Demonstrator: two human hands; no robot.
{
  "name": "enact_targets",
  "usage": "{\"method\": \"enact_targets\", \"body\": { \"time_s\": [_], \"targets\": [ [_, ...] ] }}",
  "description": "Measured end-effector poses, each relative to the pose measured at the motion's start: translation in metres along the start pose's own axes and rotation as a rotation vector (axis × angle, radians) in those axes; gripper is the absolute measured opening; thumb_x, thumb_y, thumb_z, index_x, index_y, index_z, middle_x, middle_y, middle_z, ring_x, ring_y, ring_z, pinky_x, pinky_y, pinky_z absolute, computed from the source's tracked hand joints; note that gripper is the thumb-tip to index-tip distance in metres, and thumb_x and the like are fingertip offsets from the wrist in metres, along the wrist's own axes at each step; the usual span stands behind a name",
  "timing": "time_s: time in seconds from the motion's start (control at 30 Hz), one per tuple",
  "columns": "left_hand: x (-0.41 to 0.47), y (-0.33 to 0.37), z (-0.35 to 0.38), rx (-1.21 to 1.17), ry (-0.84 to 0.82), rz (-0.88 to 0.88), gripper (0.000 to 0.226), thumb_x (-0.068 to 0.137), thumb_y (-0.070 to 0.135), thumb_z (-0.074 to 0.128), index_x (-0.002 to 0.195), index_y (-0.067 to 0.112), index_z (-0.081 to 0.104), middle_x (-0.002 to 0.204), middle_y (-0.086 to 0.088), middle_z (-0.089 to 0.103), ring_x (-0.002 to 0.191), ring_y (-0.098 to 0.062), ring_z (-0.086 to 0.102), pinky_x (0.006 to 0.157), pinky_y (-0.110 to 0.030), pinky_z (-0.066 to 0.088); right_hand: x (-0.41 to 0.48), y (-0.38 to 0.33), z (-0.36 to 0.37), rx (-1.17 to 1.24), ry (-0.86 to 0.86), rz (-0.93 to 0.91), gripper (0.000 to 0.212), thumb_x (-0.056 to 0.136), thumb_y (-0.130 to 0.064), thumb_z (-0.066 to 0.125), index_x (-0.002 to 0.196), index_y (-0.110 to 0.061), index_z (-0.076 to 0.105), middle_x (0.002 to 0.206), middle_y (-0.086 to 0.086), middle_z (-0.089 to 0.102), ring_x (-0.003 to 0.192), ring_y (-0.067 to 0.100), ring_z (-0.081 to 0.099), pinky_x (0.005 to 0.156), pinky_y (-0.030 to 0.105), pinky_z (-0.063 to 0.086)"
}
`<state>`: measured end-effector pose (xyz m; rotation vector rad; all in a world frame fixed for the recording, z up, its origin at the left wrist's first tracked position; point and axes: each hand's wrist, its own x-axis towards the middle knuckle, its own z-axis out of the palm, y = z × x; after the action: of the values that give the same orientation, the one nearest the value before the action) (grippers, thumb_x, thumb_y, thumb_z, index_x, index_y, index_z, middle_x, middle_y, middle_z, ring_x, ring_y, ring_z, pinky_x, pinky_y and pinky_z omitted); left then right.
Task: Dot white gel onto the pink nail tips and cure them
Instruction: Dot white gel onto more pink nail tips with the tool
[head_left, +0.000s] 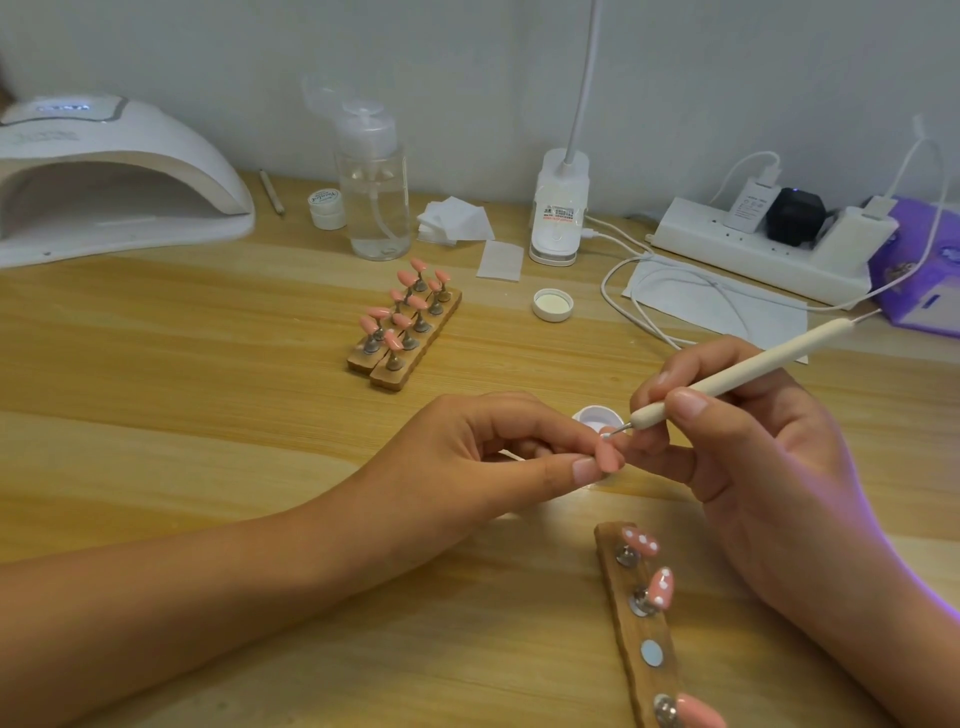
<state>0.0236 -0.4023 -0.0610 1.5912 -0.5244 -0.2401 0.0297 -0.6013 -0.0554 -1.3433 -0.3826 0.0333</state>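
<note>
The pale wooden table (208, 395) has a long, straight grain. Over it the left hand (519, 457) pinches a glossy pink nail tip (609, 458) between thumb and forefinger, with the other fingers curled under. The right hand (753, 447) grips a slim, matte white dotting tool (753, 370) like a pen. Its thin metal point rests on the far end of the held tip, where a speck of white shows. The two hands are close together at that tip. Just behind them sits a small round gel pot (597, 415), open and mostly hidden by the fingers.

Near and to the right lies a narrow wooden strip (639, 630) with round metal mounts. Two almond-shaped tips (640, 541) on it carry white dots, one mount is bare, and the nearest tip is plain pink. Farther off, mid-table, wooden blocks (387, 379) hold more plain pink tips on short stems. A smooth, white, arched curing lamp (104, 176) stands at the far left.
</note>
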Motion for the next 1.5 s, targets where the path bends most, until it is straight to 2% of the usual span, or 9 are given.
{"method": "enact_targets", "body": {
  "time_s": [0.23,0.37,0.77,0.87,0.97,1.07,1.23,1.37,1.5],
  "targets": [
    [-0.001,0.0,0.0,0.005,0.001,-0.008,0.01,0.079,0.031,0.07,0.087,0.032,0.076,0.086,0.002,0.067,0.08,-0.014,0.054,0.07,-0.021,0.044,0.001,-0.001,0.0,0.017,-0.006,0.02,0.004,0.074,-0.02,0.066,0.078,-0.021,0.068,0.073,0.002,0.068,0.068,0.014,0.069,0.066,0.027,0.057],
    [0.0,0.0,0.0,-0.004,-0.001,-0.014,0.01,0.079,0.031,0.07,0.087,0.033,0.076,0.086,0.006,0.068,0.081,-0.014,0.054,0.07,-0.021,0.044,0.001,-0.001,0.001,0.033,0.0,0.027,0.009,0.077,-0.011,0.064,0.077,-0.019,0.067,0.072,0.002,0.066,0.067,0.014,0.069,0.065,0.026,0.057],
    [0.0,0.001,0.0,0.01,0.006,-0.027,0.012,0.082,0.022,0.071,0.087,0.031,0.077,0.083,0.01,0.066,0.078,-0.011,0.054,0.069,-0.02,0.044,0.001,-0.003,0.002,0.018,0.007,0.041,0.006,0.073,-0.025,0.066,0.078,-0.022,0.068,0.072,0.002,0.068,0.068,0.013,0.068,0.066,0.027,0.057],
    [0.0,0.001,0.0,0.009,-0.001,-0.023,0.01,0.081,0.027,0.072,0.087,0.034,0.076,0.086,0.01,0.068,0.079,-0.009,0.055,0.07,-0.02,0.046,0.001,-0.003,0.002,0.045,0.006,0.044,0.005,0.077,-0.014,0.066,0.077,-0.019,0.067,0.071,0.003,0.064,0.066,0.012,0.066,0.066,0.029,0.058],
    [0.0,0.001,0.0,0.026,-0.005,-0.024,0.01,0.08,0.032,0.069,0.087,0.037,0.076,0.085,0.012,0.067,0.079,-0.008,0.054,0.07,-0.019,0.045,0.003,-0.004,0.0,0.076,0.029,0.032,0.009,0.081,-0.014,0.057,0.078,-0.016,0.066,0.071,0.005,0.061,0.066,0.014,0.063,0.069,0.032,0.058],
    [-0.001,0.002,0.0,0.006,-0.001,-0.039,0.01,0.081,0.029,0.071,0.087,0.035,0.076,0.084,0.015,0.067,0.077,-0.005,0.053,0.069,-0.016,0.044,0.004,-0.006,-0.004,-0.171,0.111,-0.074,0.008,0.083,-0.016,0.059,0.081,-0.02,0.065,0.076,-0.004,0.065,0.076,0.014,0.066,0.076,0.025,0.055],
    [-0.002,0.005,0.0,-0.097,0.026,-0.081,0.011,0.08,0.022,0.071,0.089,0.025,0.077,0.082,0.012,0.071,0.075,0.003,0.058,0.066,-0.009,0.044,0.005,0.0,-0.008,-0.663,0.136,-0.106,0.002,0.082,-0.025,0.061,0.082,-0.027,0.061,0.082,-0.007,0.063,0.077,0.013,0.053,0.067,0.018,0.045],
    [-0.001,0.006,-0.001,-0.151,0.073,-0.097,0.013,0.078,0.024,0.07,0.089,0.027,0.077,0.091,0.006,0.074,0.078,0.001,0.061,0.069,-0.012,0.048,0.004,0.003,-0.006,-0.754,0.066,-0.127,0.004,0.081,-0.026,0.062,0.08,-0.029,0.059,0.079,-0.008,0.058,0.073,0.007,0.048,0.059,0.012,0.04],
    [0.0,0.007,-0.002,-0.182,0.108,-0.108,0.014,0.077,0.024,0.068,0.09,0.026,0.075,0.081,0.012,0.07,0.075,0.003,0.062,0.067,-0.011,0.048,0.005,0.003,-0.005,-0.809,0.001,-0.148,0.01,0.079,-0.04,0.056,0.081,-0.031,0.059,0.081,-0.006,0.058,0.075,0.012,0.05,0.062,0.015,0.041]
  ]
}}
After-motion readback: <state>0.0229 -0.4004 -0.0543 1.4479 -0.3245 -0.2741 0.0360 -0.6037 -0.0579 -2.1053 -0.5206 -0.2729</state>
